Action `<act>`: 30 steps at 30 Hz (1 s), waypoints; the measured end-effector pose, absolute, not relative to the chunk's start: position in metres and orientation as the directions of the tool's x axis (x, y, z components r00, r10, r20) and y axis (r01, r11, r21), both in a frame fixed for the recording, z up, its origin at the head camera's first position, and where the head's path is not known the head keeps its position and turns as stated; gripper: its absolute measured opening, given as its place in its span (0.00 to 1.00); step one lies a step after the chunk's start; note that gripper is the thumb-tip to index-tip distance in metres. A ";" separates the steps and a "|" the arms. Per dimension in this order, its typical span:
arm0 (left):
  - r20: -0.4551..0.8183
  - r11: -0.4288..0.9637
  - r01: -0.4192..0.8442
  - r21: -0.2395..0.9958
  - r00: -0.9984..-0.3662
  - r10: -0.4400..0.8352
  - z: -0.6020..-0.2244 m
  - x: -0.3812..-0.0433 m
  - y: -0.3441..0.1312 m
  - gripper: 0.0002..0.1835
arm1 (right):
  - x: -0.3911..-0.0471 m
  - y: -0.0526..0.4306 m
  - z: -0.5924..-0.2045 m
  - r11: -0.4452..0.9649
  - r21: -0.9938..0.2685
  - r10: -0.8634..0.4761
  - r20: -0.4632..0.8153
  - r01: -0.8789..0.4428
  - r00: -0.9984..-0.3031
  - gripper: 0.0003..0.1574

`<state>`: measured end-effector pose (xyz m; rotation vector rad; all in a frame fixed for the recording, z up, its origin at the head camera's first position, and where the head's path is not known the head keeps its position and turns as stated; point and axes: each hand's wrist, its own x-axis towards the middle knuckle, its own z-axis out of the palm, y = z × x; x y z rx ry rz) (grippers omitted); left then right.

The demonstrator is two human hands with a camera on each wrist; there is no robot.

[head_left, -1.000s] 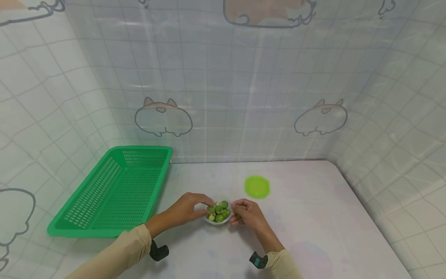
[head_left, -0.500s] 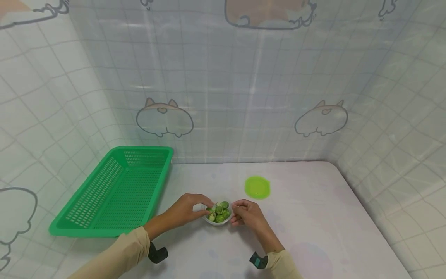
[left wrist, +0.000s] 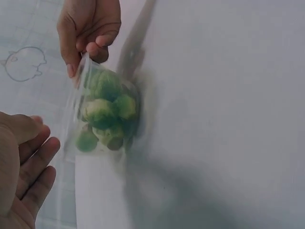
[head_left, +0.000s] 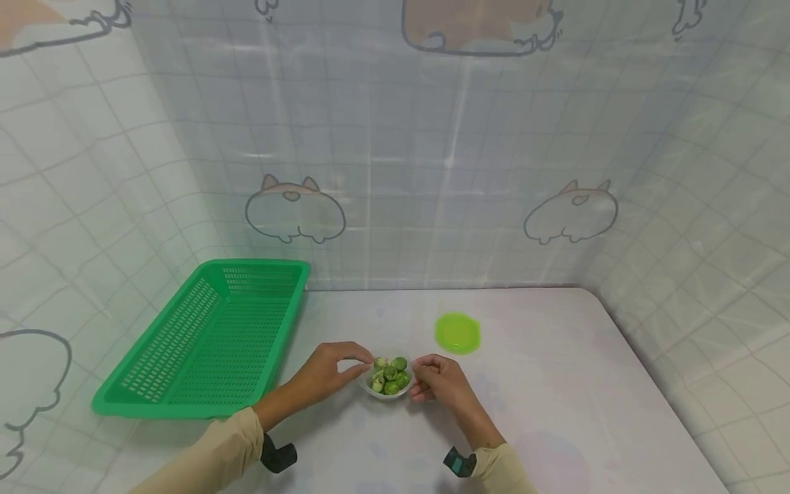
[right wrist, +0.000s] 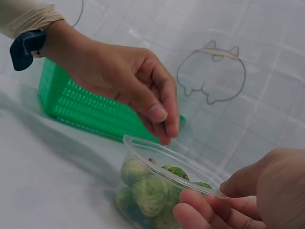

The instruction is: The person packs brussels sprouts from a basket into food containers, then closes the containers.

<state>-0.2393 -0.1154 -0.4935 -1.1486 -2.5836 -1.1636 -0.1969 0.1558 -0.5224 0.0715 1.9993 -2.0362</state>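
A clear plastic tub (right wrist: 157, 155) of Brussels sprouts (head_left: 391, 376) stands on the table in front of me. My right hand (head_left: 446, 379) pinches its rim on the right side, thumb on top and fingers underneath, as the right wrist view shows. Just off the left rim is my left hand (head_left: 327, 369), its fingers loosely bent. In the right wrist view this left hand (right wrist: 128, 81) hovers above the tub with nothing visible in it. Sprouts (left wrist: 107, 109) show through the tub wall in the left wrist view.
On the left lies a large green basket (head_left: 286, 329), close to my left forearm. A round lime-green lid (head_left: 457, 333) lies flat behind my right hand. Patterned sheeting (head_left: 432, 171) walls in the white table (head_left: 555, 357) at the back and sides.
My left hand has drawn back slightly leftward from over the sprouts, and its fingertips now sit at the tub's edge. My right hand keeps its hold on the rim.
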 end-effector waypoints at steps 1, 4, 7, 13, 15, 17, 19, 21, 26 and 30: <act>0.356 0.432 0.656 0.619 -0.725 0.590 -0.493 -0.239 -0.115 0.09 | -0.197 0.156 -0.522 0.004 -0.972 -0.166 -0.234 0.237 -0.958 0.23; 0.347 0.432 0.619 0.656 -0.755 0.556 -0.489 -0.238 -0.111 0.07 | -0.197 0.156 -0.521 0.015 -0.971 -0.164 -0.236 0.237 -0.958 0.24; 0.324 0.427 0.572 0.700 -0.788 0.524 -0.484 -0.237 -0.104 0.05 | -0.198 0.157 -0.520 0.025 -0.971 -0.161 -0.240 0.239 -0.957 0.24; 0.248 0.432 0.478 0.765 -0.837 0.488 -0.475 -0.241 -0.081 0.05 | -0.202 0.171 -0.515 0.082 -0.964 -0.032 -0.256 0.252 -0.966 0.23; 0.221 0.456 0.459 0.762 -0.847 0.483 -0.471 -0.245 -0.070 0.05 | -0.204 0.180 -0.512 0.113 -0.962 0.036 -0.246 0.249 -0.969 0.22; 0.188 0.476 0.439 0.762 -0.853 0.486 -0.467 -0.252 -0.058 0.07 | -0.208 0.191 -0.508 0.150 -0.957 0.093 -0.237 0.249 -0.967 0.22; 0.154 0.506 0.418 0.754 -0.862 0.484 -0.463 -0.261 -0.043 0.09 | -0.215 0.203 -0.503 0.201 -0.948 0.135 -0.224 0.249 -0.965 0.21; 0.110 0.547 0.398 0.737 -0.868 0.484 -0.460 -0.272 -0.028 0.11 | -0.225 0.216 -0.497 0.252 -0.934 0.158 -0.217 0.251 -0.963 0.21; 0.018 0.689 0.369 0.624 -0.888 0.459 -0.464 -0.303 0.008 0.15 | -0.248 0.246 -0.488 0.383 -0.881 0.192 -0.219 0.279 -0.957 0.21; -0.089 0.795 0.312 0.520 -0.906 0.414 -0.470 -0.321 0.030 0.16 | -0.259 0.264 -0.490 0.477 -0.820 0.204 -0.245 0.315 -0.948 0.22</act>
